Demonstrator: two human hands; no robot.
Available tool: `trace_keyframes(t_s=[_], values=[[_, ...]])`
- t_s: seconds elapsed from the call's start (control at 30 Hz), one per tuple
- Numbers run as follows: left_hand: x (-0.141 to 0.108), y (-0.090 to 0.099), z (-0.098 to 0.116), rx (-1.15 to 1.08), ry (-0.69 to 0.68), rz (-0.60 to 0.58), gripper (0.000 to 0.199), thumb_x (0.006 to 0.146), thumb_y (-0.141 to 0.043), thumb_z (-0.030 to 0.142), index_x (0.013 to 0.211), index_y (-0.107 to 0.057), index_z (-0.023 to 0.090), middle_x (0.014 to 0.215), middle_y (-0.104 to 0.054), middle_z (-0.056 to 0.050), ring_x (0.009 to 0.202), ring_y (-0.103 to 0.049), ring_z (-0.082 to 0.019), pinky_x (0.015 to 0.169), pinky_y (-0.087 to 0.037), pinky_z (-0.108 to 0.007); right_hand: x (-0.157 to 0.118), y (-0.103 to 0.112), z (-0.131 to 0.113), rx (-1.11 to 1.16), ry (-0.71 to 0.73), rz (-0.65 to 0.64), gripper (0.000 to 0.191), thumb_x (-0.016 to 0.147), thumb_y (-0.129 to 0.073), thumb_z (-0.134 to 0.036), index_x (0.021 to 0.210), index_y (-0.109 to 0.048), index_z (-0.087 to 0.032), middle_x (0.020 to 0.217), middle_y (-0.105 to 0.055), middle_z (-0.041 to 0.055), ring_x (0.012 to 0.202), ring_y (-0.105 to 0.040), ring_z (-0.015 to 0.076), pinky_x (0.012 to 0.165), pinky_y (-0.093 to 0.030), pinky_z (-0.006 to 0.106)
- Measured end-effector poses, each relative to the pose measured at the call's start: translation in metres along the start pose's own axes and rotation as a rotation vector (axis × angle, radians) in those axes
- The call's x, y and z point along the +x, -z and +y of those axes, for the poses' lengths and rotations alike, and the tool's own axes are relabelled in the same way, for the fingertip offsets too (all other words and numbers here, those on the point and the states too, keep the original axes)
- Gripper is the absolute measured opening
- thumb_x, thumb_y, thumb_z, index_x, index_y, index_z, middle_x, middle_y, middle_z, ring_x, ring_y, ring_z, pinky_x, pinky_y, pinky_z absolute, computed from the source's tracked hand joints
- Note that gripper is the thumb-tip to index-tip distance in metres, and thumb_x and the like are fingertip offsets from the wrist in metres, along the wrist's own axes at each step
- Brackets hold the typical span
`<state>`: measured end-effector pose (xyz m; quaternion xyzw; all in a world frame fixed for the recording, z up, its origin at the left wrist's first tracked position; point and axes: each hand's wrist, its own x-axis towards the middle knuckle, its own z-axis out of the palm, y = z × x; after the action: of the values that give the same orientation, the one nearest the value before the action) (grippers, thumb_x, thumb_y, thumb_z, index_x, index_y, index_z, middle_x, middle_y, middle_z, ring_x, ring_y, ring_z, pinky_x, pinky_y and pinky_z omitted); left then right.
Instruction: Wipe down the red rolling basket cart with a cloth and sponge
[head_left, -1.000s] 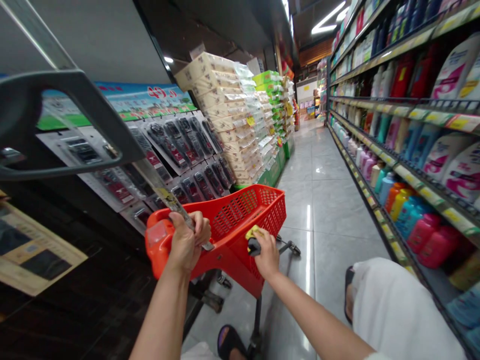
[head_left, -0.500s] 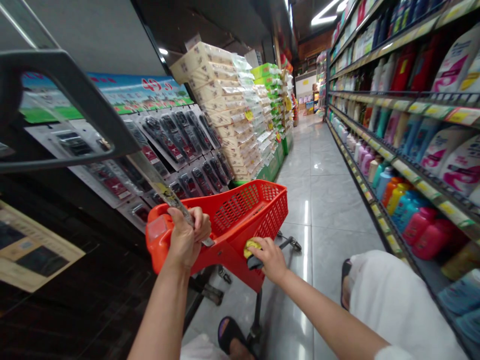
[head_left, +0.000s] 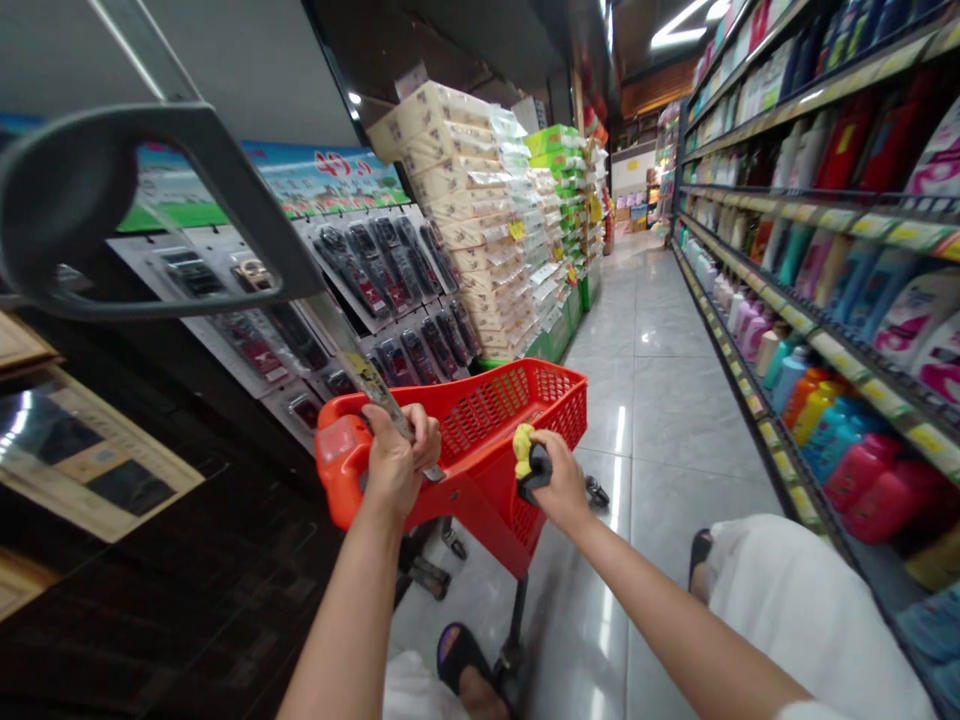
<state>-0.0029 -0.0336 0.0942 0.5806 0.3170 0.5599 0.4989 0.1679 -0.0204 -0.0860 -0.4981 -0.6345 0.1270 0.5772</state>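
A red plastic shopping basket cart [head_left: 480, 510] stands in front of me, tilted in view. My left hand [head_left: 397, 455] is closed around its worn metal handle pole [head_left: 356, 360], low down near the basket. The pole runs up to a dark grey plastic handle grip [head_left: 225, 200] at upper left. In my right hand [head_left: 561, 480] is a crumpled yellow and dark grey cloth [head_left: 524, 447], pinched in the fingers beside the cart's outer wall. Whether the cloth touches the wall I cannot tell. No items show in the visible part of the basket.
Shelves of bottles [head_left: 810, 400] line the right side. On the left hang packaged belts [head_left: 375, 270], with stacked cartons [head_left: 465, 210] behind them. A grey tiled floor [head_left: 660, 400] runs down the aisle. My sandalled foot [head_left: 465, 665] is by the cart's wheels.
My right hand has drawn the cloth slightly up and right, and more of the cloth shows. The left hand keeps its grip on the pole. The whole view has shifted a little.
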Motion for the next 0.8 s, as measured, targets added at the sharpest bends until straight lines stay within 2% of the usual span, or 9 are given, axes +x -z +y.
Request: trace_keyframes(t_s=[0.1, 0.17, 0.27, 0.37, 0.5, 0.57, 0.63, 0.73, 0.8], values=[[0.0, 0.002, -0.002, -0.011, 0.002, -0.002, 0.071, 0.067, -0.04, 0.087, 0.05, -0.039, 0.019, 0.04, -0.024, 0.008, 0.035, -0.015, -0.004, 0.033, -0.014, -0.018, 0.024, -0.002, -0.029, -0.112, 0.032, -0.122, 0.052, 0.073, -0.057, -0.013, 0.123, -0.06, -0.026, 0.131, -0.056, 0.0036, 0.11, -0.054, 0.0222, 0.096, -0.045, 0.036], [0.0, 0.003, -0.003, -0.021, 0.007, -0.003, 0.071, 0.067, -0.039, 0.088, 0.051, -0.039, 0.019, 0.04, -0.024, 0.008, 0.034, -0.015, -0.004, 0.033, -0.014, -0.018, 0.025, -0.007, -0.053, -0.152, 0.073, -0.228, 0.056, 0.07, -0.057, -0.009, 0.122, -0.062, -0.028, 0.129, -0.058, 0.0019, 0.105, -0.053, 0.0224, 0.092, -0.046, 0.035], [0.001, 0.004, -0.004, -0.03, 0.006, -0.014, 0.071, 0.066, -0.041, 0.087, 0.05, -0.038, 0.019, 0.04, -0.024, 0.008, 0.034, -0.016, -0.004, 0.033, -0.014, -0.018, 0.017, -0.012, -0.077, -0.154, 0.174, -0.31, 0.063, 0.067, -0.058, -0.009, 0.126, -0.059, -0.03, 0.129, -0.058, -0.0001, 0.104, -0.051, 0.023, 0.088, -0.047, 0.034], [0.001, 0.004, -0.005, -0.032, -0.004, -0.022, 0.071, 0.065, -0.043, 0.087, 0.049, -0.038, 0.019, 0.04, -0.024, 0.008, 0.033, -0.016, -0.004, 0.033, -0.014, -0.019, 0.016, -0.005, -0.07, -0.188, 0.236, -0.364, 0.068, 0.068, -0.056, -0.006, 0.129, -0.057, -0.035, 0.132, -0.057, -0.0036, 0.104, -0.05, 0.0226, 0.087, -0.047, 0.034], [0.002, 0.002, -0.005, -0.026, -0.003, -0.018, 0.071, 0.064, -0.042, 0.088, 0.049, -0.036, 0.019, 0.04, -0.024, 0.008, 0.033, -0.016, -0.004, 0.033, -0.014, -0.019, 0.03, 0.004, -0.044, -0.343, 0.046, -0.283, 0.067, 0.067, -0.053, -0.001, 0.125, -0.061, -0.032, 0.13, -0.059, -0.0001, 0.102, -0.05, 0.0238, 0.082, -0.048, 0.034], [0.003, 0.003, -0.004, -0.017, -0.005, -0.014, 0.071, 0.064, -0.042, 0.088, 0.048, -0.037, 0.019, 0.039, -0.024, 0.008, 0.033, -0.016, -0.004, 0.033, -0.014, -0.019, 0.033, 0.002, -0.05, -0.384, 0.003, -0.262, 0.061, 0.068, -0.053, -0.002, 0.123, -0.063, -0.029, 0.125, -0.061, 0.0028, 0.098, -0.05, 0.0241, 0.08, -0.048, 0.035], [0.004, 0.004, -0.003, -0.001, -0.013, -0.003, 0.072, 0.064, -0.042, 0.088, 0.049, -0.038, 0.019, 0.039, -0.024, 0.008, 0.033, -0.017, -0.004, 0.033, -0.014, -0.019, 0.03, -0.002, -0.07, -0.368, 0.099, -0.316, 0.06, 0.069, -0.056, -0.006, 0.124, -0.062, -0.028, 0.121, -0.063, 0.0029, 0.097, -0.049, 0.0241, 0.08, -0.048, 0.034], [0.005, 0.005, -0.002, 0.032, -0.018, 0.019, 0.071, 0.065, -0.042, 0.088, 0.049, -0.04, 0.019, 0.038, -0.026, 0.008, 0.033, -0.017, -0.005, 0.033, -0.015, -0.018, 0.019, -0.008, -0.099, -0.288, 0.318, -0.399, 0.075, 0.067, -0.06, -0.01, 0.139, -0.047, -0.027, 0.133, -0.056, 0.0029, 0.108, -0.046, 0.0256, 0.084, -0.049, 0.035], [0.005, 0.003, -0.002, 0.06, -0.025, 0.042, 0.071, 0.065, -0.043, 0.088, 0.049, -0.04, 0.019, 0.037, -0.027, 0.007, 0.032, -0.019, -0.005, 0.032, -0.017, -0.019, 0.011, -0.01, -0.099, -0.237, 0.363, -0.404, 0.085, 0.067, -0.06, -0.009, 0.147, -0.035, -0.024, 0.14, -0.051, 0.0038, 0.114, -0.044, 0.0255, 0.089, -0.048, 0.036]])
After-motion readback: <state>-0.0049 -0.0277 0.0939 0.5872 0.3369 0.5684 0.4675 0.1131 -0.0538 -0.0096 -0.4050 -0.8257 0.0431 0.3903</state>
